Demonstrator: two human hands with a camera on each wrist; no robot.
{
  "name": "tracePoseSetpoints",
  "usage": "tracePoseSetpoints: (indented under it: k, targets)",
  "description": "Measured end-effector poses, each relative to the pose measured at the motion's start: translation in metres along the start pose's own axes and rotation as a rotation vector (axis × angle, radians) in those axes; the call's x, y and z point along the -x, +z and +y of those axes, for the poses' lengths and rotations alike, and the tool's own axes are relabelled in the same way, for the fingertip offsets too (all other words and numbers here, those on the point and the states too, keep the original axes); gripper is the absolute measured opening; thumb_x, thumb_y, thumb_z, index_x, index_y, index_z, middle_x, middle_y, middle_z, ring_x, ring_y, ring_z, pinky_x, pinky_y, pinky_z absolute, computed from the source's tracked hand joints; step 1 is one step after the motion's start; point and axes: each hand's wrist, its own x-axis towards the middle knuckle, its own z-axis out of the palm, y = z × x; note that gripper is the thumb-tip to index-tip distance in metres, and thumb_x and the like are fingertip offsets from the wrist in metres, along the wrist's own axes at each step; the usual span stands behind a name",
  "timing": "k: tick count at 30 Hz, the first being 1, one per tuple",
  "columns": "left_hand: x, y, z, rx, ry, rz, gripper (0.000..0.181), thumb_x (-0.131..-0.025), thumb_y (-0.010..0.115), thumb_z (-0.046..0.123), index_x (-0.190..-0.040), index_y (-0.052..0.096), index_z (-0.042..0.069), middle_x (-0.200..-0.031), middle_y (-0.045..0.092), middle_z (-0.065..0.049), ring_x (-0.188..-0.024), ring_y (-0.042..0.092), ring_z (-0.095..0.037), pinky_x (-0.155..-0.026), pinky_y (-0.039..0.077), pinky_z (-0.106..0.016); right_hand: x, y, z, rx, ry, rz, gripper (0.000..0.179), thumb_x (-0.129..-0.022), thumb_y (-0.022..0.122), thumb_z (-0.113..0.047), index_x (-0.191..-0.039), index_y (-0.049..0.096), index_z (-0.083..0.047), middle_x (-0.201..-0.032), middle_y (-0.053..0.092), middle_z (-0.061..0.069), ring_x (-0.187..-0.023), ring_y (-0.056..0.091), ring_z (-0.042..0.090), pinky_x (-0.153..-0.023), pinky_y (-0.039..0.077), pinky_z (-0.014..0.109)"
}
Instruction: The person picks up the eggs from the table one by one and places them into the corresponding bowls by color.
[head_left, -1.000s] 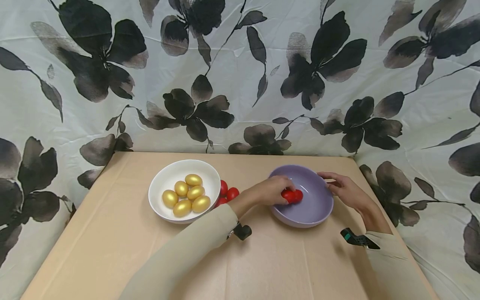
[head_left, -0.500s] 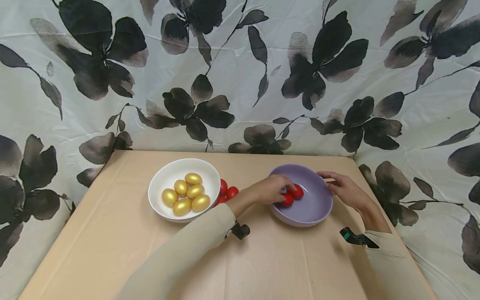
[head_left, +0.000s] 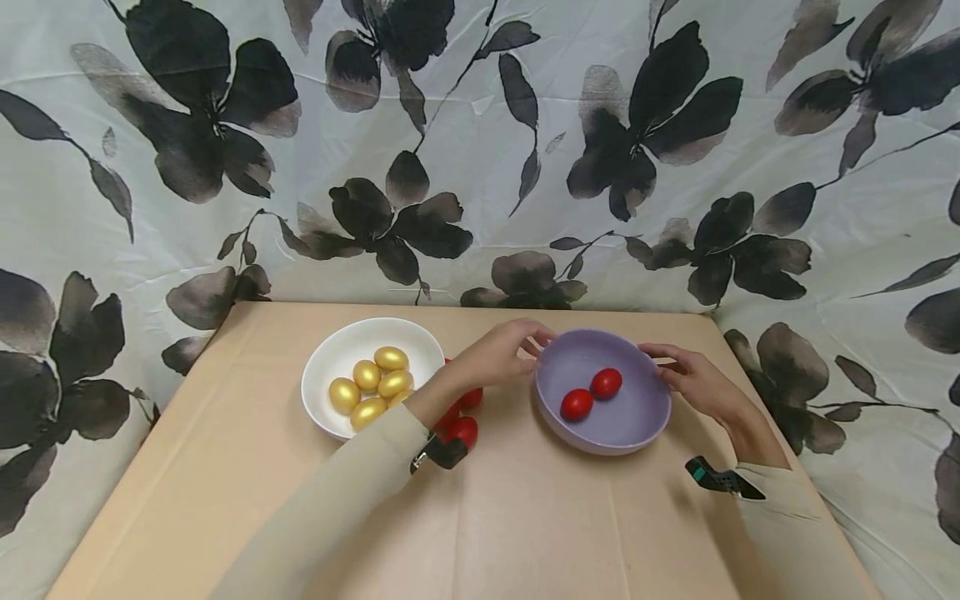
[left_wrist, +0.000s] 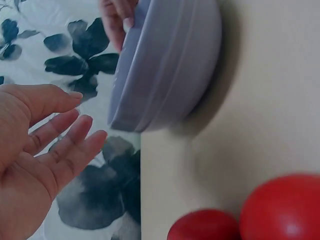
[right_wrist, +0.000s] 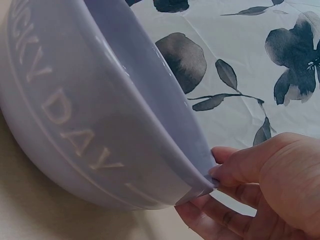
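Head view: purple bowl (head_left: 633, 408), toward the tabletop's (head_left: 540, 525) far right corner; two red eggs (head_left: 577, 405) inside. Right hand (head_left: 697, 382): fingers clamped on the bowl's right rim. Left hand (head_left: 498, 354): fingers apart, holding nothing, just beside the left rim. Loose red eggs (head_left: 462, 428): between the bowls, beside the white bowl (head_left: 318, 367), partly hidden. Handling, as judged: light rim pinch steadies the bowl; smooth eggs probably roll, so best gripped singly, carried clear of the rim, released low.
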Motion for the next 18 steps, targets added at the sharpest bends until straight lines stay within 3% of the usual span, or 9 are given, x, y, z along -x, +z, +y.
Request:
tracePoseSetpoints:
  k: [7,12,18]
  targets:
    - [0.017,-0.016,-0.006,-0.037,-0.042,0.026,0.047,-0.092,0.069,0.001,-0.137,0.058,0.006,-0.13,0.064,-0.01,-0.115,0.065,-0.022,-0.098,0.055,-0.033,0.0,0.0,0.0,-0.01,-0.004,0.001,0.047,-0.104,0.046,0.0,-0.151,0.046,-0.005,-0.151,0.046,0.025,-0.123,0.057,0.047,-0.091,0.059,0.036]
    - [0.03,-0.019,-0.01,-0.014,-0.049,0.037,0.046,-0.091,0.07,0.001,-0.136,0.058,0.004,-0.131,0.063,-0.013,-0.116,0.065,-0.024,-0.098,0.055,-0.033,0.0,-0.001,0.0,-0.012,0.0,-0.003,0.047,-0.104,0.045,0.0,-0.151,0.046,-0.006,-0.152,0.045,0.025,-0.124,0.057,0.047,-0.091,0.059,0.037]
    - [0.043,-0.021,-0.017,-0.022,-0.072,0.038,0.045,-0.091,0.069,-0.001,-0.135,0.058,0.002,-0.131,0.062,-0.014,-0.117,0.064,-0.029,-0.102,0.053,-0.044,0.0,-0.001,0.001,-0.014,0.003,-0.007,0.047,-0.104,0.045,0.0,-0.151,0.046,-0.006,-0.152,0.045,0.025,-0.123,0.057,0.047,-0.091,0.059,0.038]
